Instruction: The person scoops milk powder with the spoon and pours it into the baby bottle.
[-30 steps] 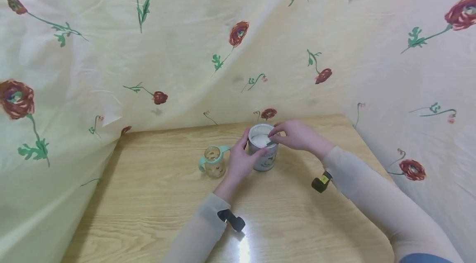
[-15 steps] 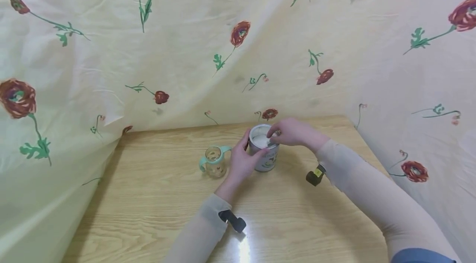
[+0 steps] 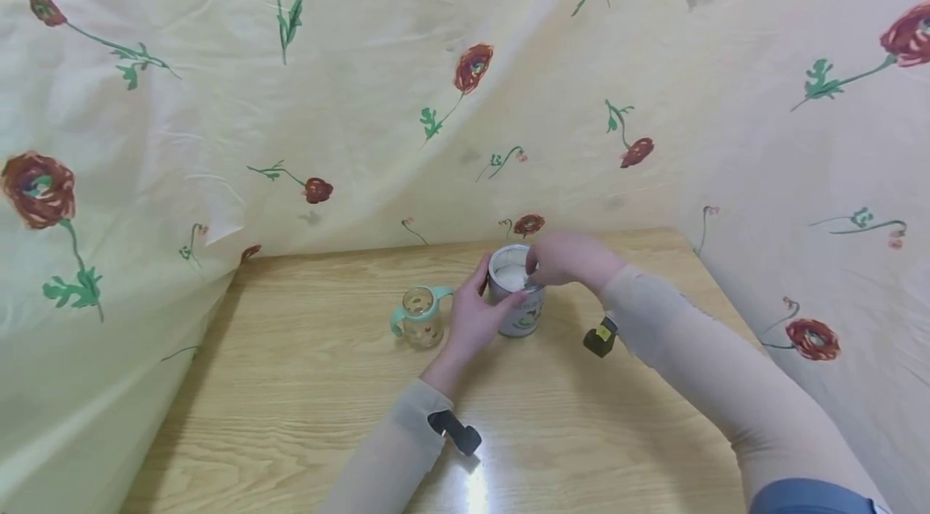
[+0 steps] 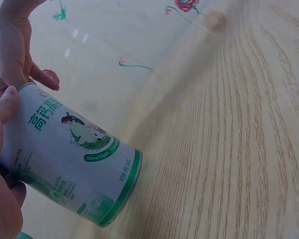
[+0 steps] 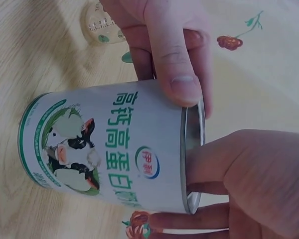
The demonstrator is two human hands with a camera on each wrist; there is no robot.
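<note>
A white and green milk powder can (image 3: 520,312) stands upright on the table with its top uncovered. My left hand (image 3: 474,319) grips its left side near the top, thumb toward the front rim. At the opening my right hand (image 3: 567,257) bends down over the right edge. In the right wrist view, part of the right hand (image 5: 269,174) dips inside the can's metal rim while other fingers extend outside the wall. What those inner digits touch is hidden. A pale surface shows inside the can in the head view.
Left of the can stands a clear drinking cup (image 3: 421,328) with mint-green handles, close to my left hand. The wooden table (image 3: 305,385) ends at the flowered cloth (image 3: 363,135) hanging behind it.
My right hand has turned and its fingers have gone lower into the can opening, the wrist shifting left. My left hand and the can stay in place.
</note>
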